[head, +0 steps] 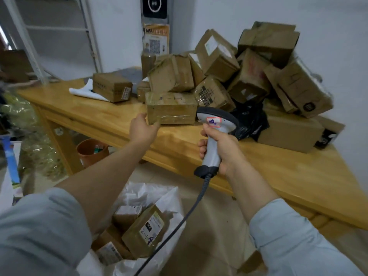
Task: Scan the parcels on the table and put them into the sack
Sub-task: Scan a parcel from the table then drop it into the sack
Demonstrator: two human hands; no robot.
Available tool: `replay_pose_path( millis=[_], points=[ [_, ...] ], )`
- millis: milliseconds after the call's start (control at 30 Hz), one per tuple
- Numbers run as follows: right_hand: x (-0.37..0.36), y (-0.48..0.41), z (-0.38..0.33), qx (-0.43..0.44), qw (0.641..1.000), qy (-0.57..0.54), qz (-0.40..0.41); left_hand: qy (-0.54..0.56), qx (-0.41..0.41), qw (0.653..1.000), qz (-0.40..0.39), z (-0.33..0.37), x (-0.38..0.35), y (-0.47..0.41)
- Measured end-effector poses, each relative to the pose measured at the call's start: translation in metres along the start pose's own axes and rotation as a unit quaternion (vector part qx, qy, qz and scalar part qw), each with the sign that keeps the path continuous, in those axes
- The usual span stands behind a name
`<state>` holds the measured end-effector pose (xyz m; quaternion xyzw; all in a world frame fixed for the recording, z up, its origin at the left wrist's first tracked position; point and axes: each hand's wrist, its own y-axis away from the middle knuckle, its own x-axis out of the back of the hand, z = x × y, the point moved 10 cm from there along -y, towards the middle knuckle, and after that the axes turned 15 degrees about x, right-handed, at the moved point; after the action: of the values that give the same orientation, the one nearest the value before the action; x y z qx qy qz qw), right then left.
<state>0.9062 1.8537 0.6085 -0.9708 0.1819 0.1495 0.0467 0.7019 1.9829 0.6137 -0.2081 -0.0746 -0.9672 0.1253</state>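
Glossy wood table (95, 116) by a white wall (239, 16), taped cardboard parcels (256, 76) heaped on it; left hand (142, 129) loose at one box (171, 108) corner; right hand (223, 150) grips the grey scanner (213, 136); crinkly white sack (171, 198) below holds more.

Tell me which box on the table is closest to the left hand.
The flat taped box in front of the pile; the left hand is at its corner.

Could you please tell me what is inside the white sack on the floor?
The white sack holds several brown cardboard parcels with labels; anything beneath them is hidden.
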Motion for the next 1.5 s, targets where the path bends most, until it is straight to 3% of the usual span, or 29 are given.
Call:
replay_pose_path(
  millis=[100,200,267,433,600,733,867,1067,1267,1367,1433,1500],
  points=[
    [0.003,-0.019,-0.01,0.02,1.0,0.012,0.007,-0.004,0.009,1.0,0.028,0.016,-0.002,-0.024],
    [0.002,-0.038,-0.012,0.027,0.999,0.015,0.016,-0.116,-0.085,0.988,0.057,0.046,-0.009,-0.039],
    [0.0,-0.049,-0.009,0.025,1.0,0.012,0.016,-0.233,-0.145,0.96,0.047,0.065,-0.027,-0.048],
    [-0.004,-0.065,0.003,0.012,1.0,0.014,-0.001,-0.453,-0.157,0.877,0.013,0.084,-0.066,-0.092],
    [-0.001,-0.074,0.012,0.008,1.0,0.014,-0.004,-0.551,-0.139,0.818,-0.089,0.084,-0.081,-0.122],
    [0.005,-0.073,0.012,0.006,1.0,0.013,-0.005,-0.54,-0.135,0.826,-0.086,0.091,-0.071,-0.121],
    [0.01,-0.065,0.013,0.002,1.0,0.008,0.005,-0.509,-0.109,0.841,-0.146,0.083,-0.063,-0.094],
    [0.019,-0.04,0.014,-0.004,1.0,0.007,0.017,-0.505,-0.122,0.833,-0.19,0.074,-0.045,-0.042],
    [0.026,-0.013,0.011,-0.009,1.0,-0.009,0.024,-0.395,-0.044,0.871,-0.288,0.069,-0.021,0.002],
    [0.027,-0.003,0.006,-0.005,1.0,-0.019,0.02,-0.314,-0.008,0.914,-0.257,0.065,-0.004,0.003],
    [0.028,0.001,0.003,-0.002,1.0,-0.021,0.017,-0.335,-0.083,0.924,-0.164,0.078,0.007,-0.002],
    [0.028,0.004,0.001,0.001,1.0,-0.021,0.014,-0.377,-0.145,0.908,-0.106,0.087,0.009,0.005]
  ],
)
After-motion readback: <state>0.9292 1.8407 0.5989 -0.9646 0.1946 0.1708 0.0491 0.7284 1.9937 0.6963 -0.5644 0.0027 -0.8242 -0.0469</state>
